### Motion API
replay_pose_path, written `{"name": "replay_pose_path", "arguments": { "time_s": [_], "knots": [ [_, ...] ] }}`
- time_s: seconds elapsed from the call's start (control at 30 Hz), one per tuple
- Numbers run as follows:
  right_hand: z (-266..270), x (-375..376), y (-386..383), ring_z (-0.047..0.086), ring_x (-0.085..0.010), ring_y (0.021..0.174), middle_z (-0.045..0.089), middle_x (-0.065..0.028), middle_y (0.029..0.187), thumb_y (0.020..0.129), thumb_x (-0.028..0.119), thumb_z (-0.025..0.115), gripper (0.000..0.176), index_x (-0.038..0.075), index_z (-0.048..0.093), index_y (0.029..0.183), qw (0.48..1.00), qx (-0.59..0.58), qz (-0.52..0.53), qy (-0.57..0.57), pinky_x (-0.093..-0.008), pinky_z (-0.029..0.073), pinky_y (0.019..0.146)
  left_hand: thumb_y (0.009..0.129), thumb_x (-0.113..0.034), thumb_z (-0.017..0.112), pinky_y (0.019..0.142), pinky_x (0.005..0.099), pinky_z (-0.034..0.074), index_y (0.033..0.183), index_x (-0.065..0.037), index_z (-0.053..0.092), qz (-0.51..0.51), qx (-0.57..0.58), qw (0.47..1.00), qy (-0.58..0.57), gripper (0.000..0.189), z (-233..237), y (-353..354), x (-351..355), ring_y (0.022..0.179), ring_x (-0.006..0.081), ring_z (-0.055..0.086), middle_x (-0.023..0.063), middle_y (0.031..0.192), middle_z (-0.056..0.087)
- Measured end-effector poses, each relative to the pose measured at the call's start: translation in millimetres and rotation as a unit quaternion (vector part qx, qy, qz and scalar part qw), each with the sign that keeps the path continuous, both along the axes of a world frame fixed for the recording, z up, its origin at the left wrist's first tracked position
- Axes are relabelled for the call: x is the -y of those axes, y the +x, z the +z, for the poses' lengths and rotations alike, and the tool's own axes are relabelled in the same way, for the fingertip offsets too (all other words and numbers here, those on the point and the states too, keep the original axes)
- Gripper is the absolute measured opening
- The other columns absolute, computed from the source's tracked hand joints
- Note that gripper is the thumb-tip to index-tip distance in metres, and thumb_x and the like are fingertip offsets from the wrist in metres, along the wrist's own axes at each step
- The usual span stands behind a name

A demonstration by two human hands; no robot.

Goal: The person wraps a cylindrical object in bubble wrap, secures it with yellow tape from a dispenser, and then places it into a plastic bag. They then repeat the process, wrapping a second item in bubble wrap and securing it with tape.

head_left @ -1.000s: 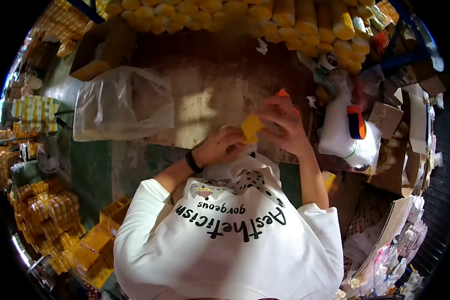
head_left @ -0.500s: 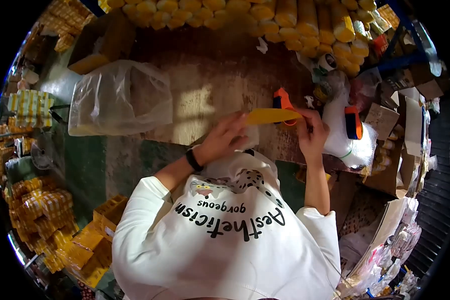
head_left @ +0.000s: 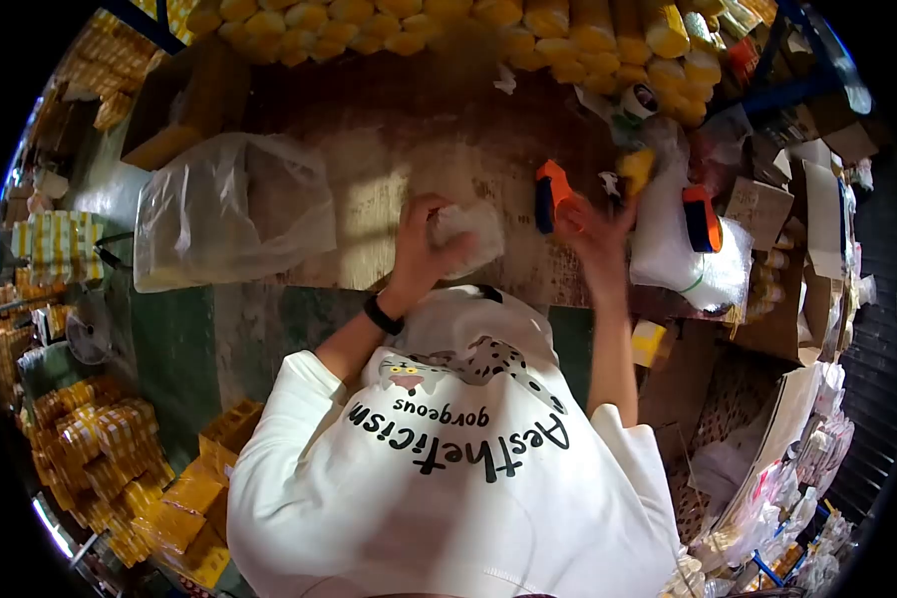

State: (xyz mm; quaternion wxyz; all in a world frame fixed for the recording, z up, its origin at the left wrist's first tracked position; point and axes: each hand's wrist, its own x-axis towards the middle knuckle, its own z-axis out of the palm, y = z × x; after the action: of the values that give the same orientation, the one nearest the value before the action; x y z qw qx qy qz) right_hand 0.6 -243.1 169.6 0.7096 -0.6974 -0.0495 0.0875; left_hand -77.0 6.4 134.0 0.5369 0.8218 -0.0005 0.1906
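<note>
A whitish, translucent packet is in my left hand, fingers curled around its left side, low over the table's near edge. My right hand is a little blurred, with fingers spread beside an orange and dark blue tape dispenser. Its fingertips overlap the dispenser's near end; whether they touch it I cannot tell. A yellow piece shows just beyond the right fingers. Further right, a second orange and dark blue dispenser rests on clear plastic wrap.
A large clear plastic bag lies on the table at the left, with an open cardboard box behind it. Yellow-wrapped rolls line the back. Cartons stand right, and yellow packages are stacked lower left.
The yellow sheet that spanned both hands is out of them. My left hand now holds the whitish packet. My right hand has opened by the near dispenser. The view has shifted slightly.
</note>
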Motion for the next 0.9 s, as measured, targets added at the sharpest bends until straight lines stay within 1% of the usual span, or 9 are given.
{"name": "replay_pose_path", "arguments": {
  "time_s": [0.03,0.1,0.17,0.3,0.4,0.5,0.6,0.77,0.9],
  "knots": [
    [1,-28,-13,0.059,-0.0255,0.105,0.042,-0.0227,0.136,0.08,0.007,0.07,0.107,0.009,-0.016,0.144,0.997,-0.047,0.029,0.052,-0.0353,0.045,0.095,0.074,-0.013,0.076,0.087,0.0327,0.045,0.114,-0.004,0.049,0.002,-0.013,0.999,-0.053,0.049,-5,1,1,0.099,0.021,0.053,0.0091,0.108,0.052],
    [-19,-67,-24,0.05,-0.0309,0.119,0.031,-0.025,0.143,0.075,0.006,0.074,0.113,0.009,-0.014,0.145,0.996,-0.025,0.077,-0.033,-0.0368,0.04,0.101,0.073,-0.008,0.074,0.085,0.0315,0.046,0.112,-0.003,0.051,0.007,-0.039,0.987,-0.157,0.046,-14,3,4,0.096,0.0205,0.056,0.0099,0.106,0.055],
    [-18,-94,-29,0.039,-0.0324,0.128,0.034,-0.0249,0.14,0.074,0.005,0.075,0.113,0.009,-0.012,0.146,0.993,-0.006,0.106,-0.056,-0.0377,0.037,0.103,0.075,-0.004,0.07,0.082,0.0298,0.048,0.111,-0.002,0.055,0.033,-0.056,0.977,-0.201,0.039,-2,4,6,0.095,0.0184,0.058,0.009,0.108,0.058],
    [-57,-115,-30,0.035,-0.0322,0.129,0.031,-0.0209,0.141,0.073,0.002,0.075,0.113,0.009,-0.01,0.147,0.996,0.027,0.08,0.022,-0.0372,0.037,0.102,0.077,0.003,0.063,0.079,0.0283,0.049,0.108,-0.001,0.061,0.045,-0.016,0.972,-0.228,0.032,2,7,7,0.095,0.0189,0.061,0.01,0.112,0.062],
    [-49,-124,-27,0.036,-0.031,0.128,0.028,-0.0184,0.142,0.072,-0.001,0.073,0.112,0.009,-0.009,0.147,0.996,0.059,0.071,0.015,-0.0375,0.039,0.101,0.077,0.003,0.062,0.084,0.0317,0.049,0.106,0.0,0.063,0.053,0.005,0.994,-0.098,0.029,-3,11,4,0.1,0.0254,0.061,0.0114,0.117,0.061],
    [-47,-128,-22,0.038,-0.0305,0.126,0.027,-0.0182,0.141,0.071,-0.003,0.072,0.111,0.01,-0.008,0.148,0.988,0.133,0.061,-0.049,-0.038,0.039,0.1,0.076,-0.006,0.069,0.088,0.0369,0.048,0.109,-0.002,0.062,-0.028,0.172,0.978,0.113,0.035,-8,22,-10,0.105,0.0311,0.058,0.0117,0.118,0.059],
    [-41,-125,-18,0.04,-0.0301,0.124,0.032,-0.018,0.138,0.07,-0.003,0.072,0.112,0.011,-0.006,0.148,0.988,0.129,0.075,-0.038,-0.0389,0.039,0.101,0.072,-0.017,0.075,0.093,0.0417,0.046,0.11,-0.005,0.062,-0.115,0.189,0.969,0.114,0.042,-11,23,-21,0.111,0.0325,0.054,0.01,0.12,0.058],
    [-24,-106,-5,0.043,-0.0304,0.122,0.04,-0.0177,0.134,0.068,0.003,0.075,0.116,0.011,-0.009,0.147,0.979,0.151,0.133,-0.037,-0.0389,0.037,0.102,0.067,-0.027,0.078,0.097,0.0437,0.043,0.106,-0.008,0.061,-0.099,0.228,0.949,0.192,0.047,-37,21,-19,0.114,0.0279,0.052,0.0078,0.119,0.057],
    [-6,-88,3,0.047,-0.0324,0.114,0.047,-0.0156,0.123,0.07,0.007,0.074,0.092,0.016,0.021,0.144,0.949,0.235,0.162,-0.133,-0.0387,0.04,0.097,0.068,-0.029,0.076,0.099,0.0431,0.043,0.103,-0.008,0.06,-0.049,0.25,0.929,0.267,0.044,-34,15,-16,0.112,0.0248,0.053,0.0056,0.118,0.058]
  ]
}}
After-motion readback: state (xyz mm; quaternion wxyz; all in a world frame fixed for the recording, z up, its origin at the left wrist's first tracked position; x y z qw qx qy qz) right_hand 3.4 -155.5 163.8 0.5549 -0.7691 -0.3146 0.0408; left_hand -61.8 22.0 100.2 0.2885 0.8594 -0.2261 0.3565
